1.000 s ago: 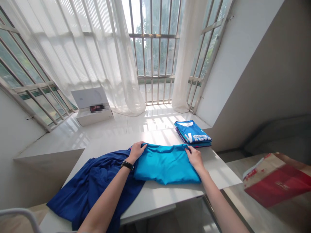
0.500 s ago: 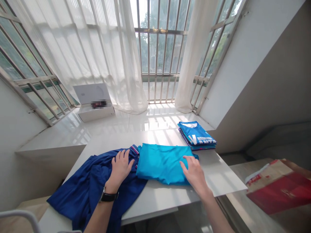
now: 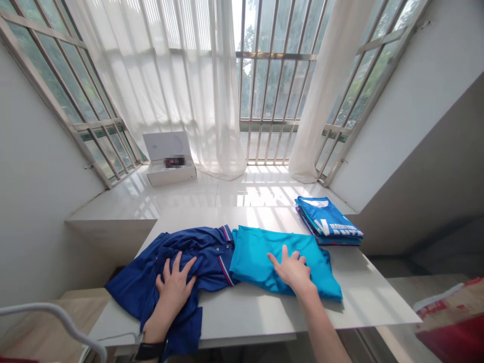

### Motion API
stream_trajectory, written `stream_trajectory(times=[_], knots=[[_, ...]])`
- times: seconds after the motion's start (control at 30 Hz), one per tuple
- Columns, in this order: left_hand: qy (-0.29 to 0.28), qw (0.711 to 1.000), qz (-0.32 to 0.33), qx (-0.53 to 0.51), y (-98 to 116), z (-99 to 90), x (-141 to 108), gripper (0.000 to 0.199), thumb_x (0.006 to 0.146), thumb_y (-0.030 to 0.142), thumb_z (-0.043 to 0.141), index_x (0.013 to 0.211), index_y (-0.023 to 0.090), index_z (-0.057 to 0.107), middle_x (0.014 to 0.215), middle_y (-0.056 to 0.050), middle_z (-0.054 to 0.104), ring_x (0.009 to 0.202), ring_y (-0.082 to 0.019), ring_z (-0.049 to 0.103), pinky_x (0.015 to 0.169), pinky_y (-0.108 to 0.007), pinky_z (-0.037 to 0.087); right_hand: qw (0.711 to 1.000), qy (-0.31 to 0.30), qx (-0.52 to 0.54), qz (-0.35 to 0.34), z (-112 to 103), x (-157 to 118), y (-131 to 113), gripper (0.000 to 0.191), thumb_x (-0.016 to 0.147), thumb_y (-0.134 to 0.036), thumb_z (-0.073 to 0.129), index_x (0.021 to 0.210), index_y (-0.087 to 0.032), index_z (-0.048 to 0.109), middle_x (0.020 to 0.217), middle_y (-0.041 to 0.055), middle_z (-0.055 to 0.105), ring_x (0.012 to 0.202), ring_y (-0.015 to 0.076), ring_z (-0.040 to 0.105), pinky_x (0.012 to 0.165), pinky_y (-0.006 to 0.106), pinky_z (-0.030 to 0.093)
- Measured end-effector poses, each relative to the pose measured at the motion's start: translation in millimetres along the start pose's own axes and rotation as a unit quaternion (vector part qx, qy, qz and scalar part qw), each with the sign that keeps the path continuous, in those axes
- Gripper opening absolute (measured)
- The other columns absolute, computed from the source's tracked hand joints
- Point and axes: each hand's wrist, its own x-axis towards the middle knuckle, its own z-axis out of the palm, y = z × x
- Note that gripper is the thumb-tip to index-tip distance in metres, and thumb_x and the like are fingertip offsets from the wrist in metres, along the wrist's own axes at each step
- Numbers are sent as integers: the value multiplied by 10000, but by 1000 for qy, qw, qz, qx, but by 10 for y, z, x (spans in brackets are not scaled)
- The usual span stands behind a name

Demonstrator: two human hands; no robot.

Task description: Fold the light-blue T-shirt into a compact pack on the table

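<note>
A navy polo shirt (image 3: 209, 257) with a striped collar lies loosely spread over the left part of the white table, partly hanging off its front edge. My left hand (image 3: 176, 285) rests on it, fingers spread, a dark watch on the wrist. Touching the collar on the right is a turquoise garment (image 3: 253, 252), folded into a rough rectangle, its right end lying out toward the lower right. My right hand (image 3: 293, 267) is on top of this cloth with its fingers apart. Neither hand grips anything.
Behind the turquoise cloth, at the right, sits a stack of folded shirts (image 3: 328, 217), a blue printed one on top. An open white box (image 3: 172, 174) stands on the window ledge. A red and tan bag (image 3: 449, 312) is at the far right, a curved white tube (image 3: 56, 310) at lower left.
The view has turned left. My left hand has slid down the navy shirt, and my right hand has moved inward onto the turquoise cloth, whose right end now reaches farther out.
</note>
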Motion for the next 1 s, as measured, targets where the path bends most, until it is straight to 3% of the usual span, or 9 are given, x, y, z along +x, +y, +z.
stream_trajectory(times=[0.17,0.37,0.53,0.67,0.73,0.8,0.9,1.0], knots=[[-48,997,51,-34,-361,-125,300,570,807,61,525,1269,356,680,1553,-39,434,1409,-361,382,1100,-537,395,999,13,-32,11,125,210,-118,938,889,-796,313,1554,-137,346,1476,356,367,1266,511,425,866,668,378],[-62,977,155,-134,-598,-356,623,561,638,-30,444,1076,199,708,1525,-82,471,1415,-243,436,1189,-416,327,999,-11,-24,-42,85,404,-91,972,843,-787,449,1578,-170,297,1566,283,289,1370,497,342,990,628,329],[-115,959,205,-159,-380,-526,848,500,564,-47,404,836,227,722,1317,-38,671,1254,-200,599,1134,-367,391,988,-57,7,-145,-72,639,26,1049,726,-700,681,1579,-223,299,1650,173,202,1498,425,174,1160,551,211],[-124,958,242,-93,-147,-633,788,489,544,-73,421,729,263,725,1200,23,734,1307,-213,550,1222,-469,220,966,-95,28,-240,-218,797,135,1156,601,-536,844,1576,-224,307,1660,125,211,1525,369,132,1220,461,174],[-90,974,204,-50,-94,-696,653,502,590,-69,446,802,272,747,1324,17,673,1426,-260,415,1225,-555,134,966,-104,17,-236,-284,775,167,1211,553,-444,888,1582,-215,292,1663,141,191,1529,376,115,1224,459,170],[-67,988,131,-39,-37,-736,476,500,695,1,509,1027,290,747,1496,-26,527,1492,-328,283,1185,-642,159,975,-80,6,-209,-307,655,156,1172,591,-394,874,1585,-210,281,1666,168,155,1528,394,108,1211,479,193],[-69,995,6,-69,176,-672,231,552,871,342,589,1420,319,532,1633,-102,291,1503,-420,188,1080,-734,269,983,-7,31,-182,-213,333,16,876,845,-477,654,1581,-170,292,1640,209,211,1512,391,188,1152,487,298],[-58,993,-84,-57,507,-456,124,627,956,548,467,1534,323,380,1661,-141,177,1493,-473,146,1020,-772,293,988,30,51,-143,9,-16,-226,767,944,-591,446,1568,-159,331,1605,215,295,1474,415,276,1108,511,350]])
